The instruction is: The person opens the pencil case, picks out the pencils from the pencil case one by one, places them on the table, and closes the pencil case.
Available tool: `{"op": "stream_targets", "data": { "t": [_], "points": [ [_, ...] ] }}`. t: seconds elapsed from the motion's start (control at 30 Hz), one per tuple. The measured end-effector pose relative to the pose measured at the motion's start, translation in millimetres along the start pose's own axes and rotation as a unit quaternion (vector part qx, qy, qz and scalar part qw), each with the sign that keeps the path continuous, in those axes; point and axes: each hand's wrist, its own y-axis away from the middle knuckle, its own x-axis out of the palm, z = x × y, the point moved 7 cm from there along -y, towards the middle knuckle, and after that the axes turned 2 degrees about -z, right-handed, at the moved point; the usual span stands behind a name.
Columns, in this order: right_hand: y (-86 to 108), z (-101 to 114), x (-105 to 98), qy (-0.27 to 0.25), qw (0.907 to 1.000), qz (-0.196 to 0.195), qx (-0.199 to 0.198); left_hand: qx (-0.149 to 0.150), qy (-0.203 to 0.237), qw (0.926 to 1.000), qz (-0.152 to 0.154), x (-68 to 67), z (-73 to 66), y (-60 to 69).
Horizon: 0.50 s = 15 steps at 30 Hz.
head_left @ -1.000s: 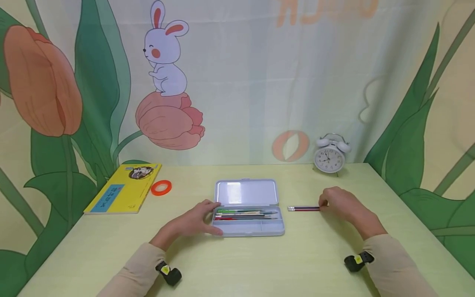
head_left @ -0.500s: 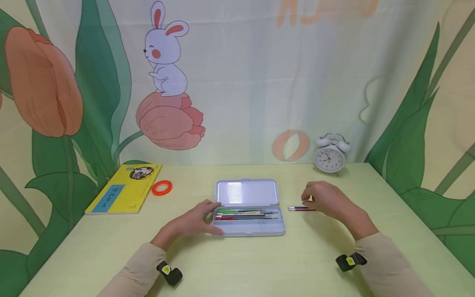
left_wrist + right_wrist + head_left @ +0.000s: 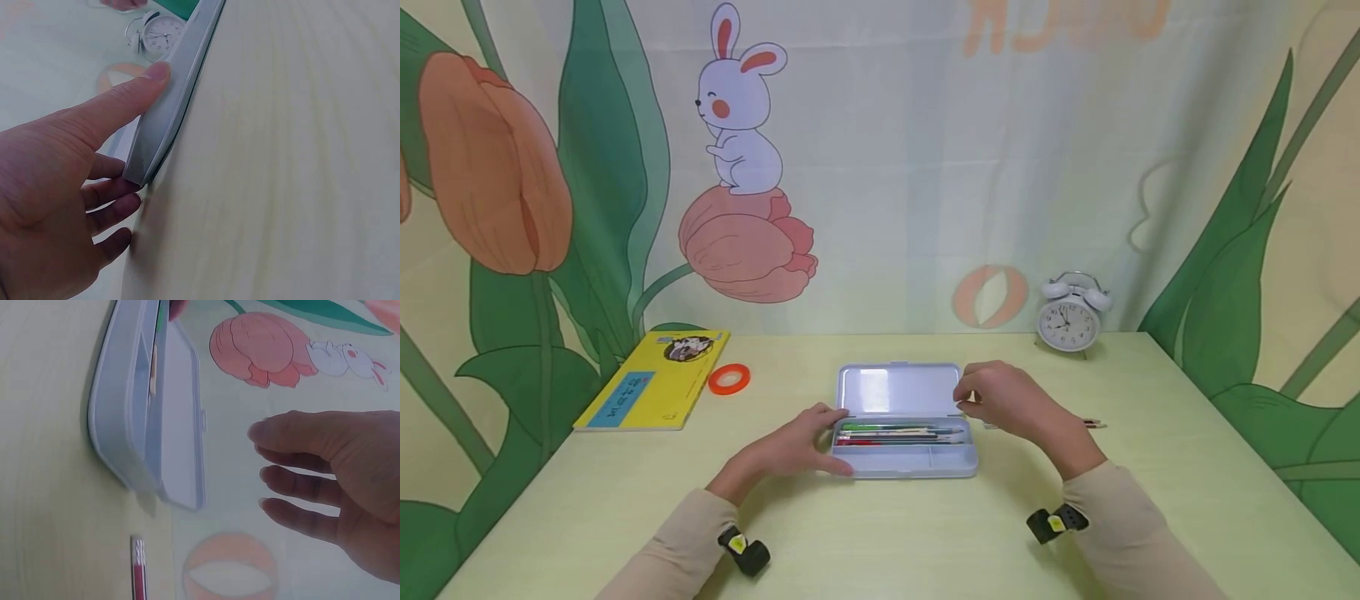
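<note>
One pencil case point(image 3: 880, 461) lies open on the table point(image 3: 850, 542), long axis parallel to the table's back edge; the left hand point(image 3: 796, 440) grips the case's left end; the right hand point(image 3: 1013, 402), seemingly empty, fingers loosely bent, hangs beside the lid's point(image 3: 898, 390) right edge, over loose pencils point(image 3: 139, 575).

You had a pale wood-grain table point(image 3: 895, 542) going, yellow book point(image 3: 658, 379) flat on the left, orange ring point(image 3: 712, 385) right beside it, open pencil case point(image 3: 880, 460) mid-table, a couple pencils point(image 3: 1093, 424) just right of that, and a white alarm clock point(image 3: 1069, 325) stood near the back edge.
</note>
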Motion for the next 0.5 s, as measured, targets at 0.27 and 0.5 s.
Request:
{"op": "stream_targets", "data": {
  "t": [0.27, 0.5],
  "points": [
    [-19.7, 17, 18, -0.015, 0.9993, 0.032, 0.01, 0.002, -0.003, 1.0, 0.0, -0.5, -0.7, 0.1],
    [-29.0, 29, 42, -0.01, 0.9984, 0.055, -0.009, -0.001, -0.005, 1.0, 0.004, 0.0, 1.0, 0.2]
  ]
}}
